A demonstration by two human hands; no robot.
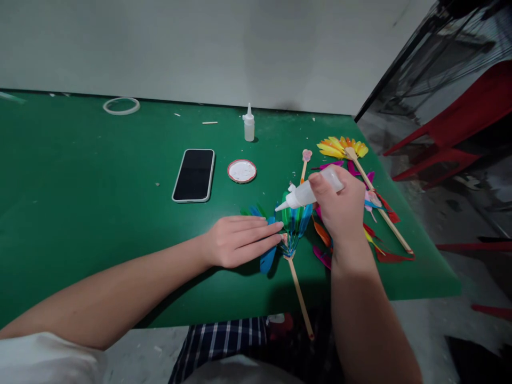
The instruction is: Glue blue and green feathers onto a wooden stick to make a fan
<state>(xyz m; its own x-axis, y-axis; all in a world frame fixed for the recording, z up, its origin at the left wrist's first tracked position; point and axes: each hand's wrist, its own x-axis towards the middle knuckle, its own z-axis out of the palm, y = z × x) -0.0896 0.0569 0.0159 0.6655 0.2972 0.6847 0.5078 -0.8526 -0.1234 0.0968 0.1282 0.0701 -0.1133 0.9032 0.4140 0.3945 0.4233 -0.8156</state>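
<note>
My right hand [344,201] is closed around a white squeeze bottle [301,195] with a pointed nozzle. The bottle tilts down to the left, its tip just above blue and green feathers. Those feathers spread as a fan [295,223] from a wooden stick [301,298], whose lower end sticks out past the table's front edge. My left hand [242,241] lies with fingers stretched out, fingertips at the fan's left side. Loose blue feathers [268,261] show under and beside these fingers. The exact contact of nozzle and feathers cannot be made out.
On the green table [100,186] are a phone [194,176], a round white lid [242,171], a small upright bottle [249,128] and a clear ring [121,106]. A yellow feather fan [343,147] and several coloured feathers lie at right. A red chair [460,128] stands beyond the edge.
</note>
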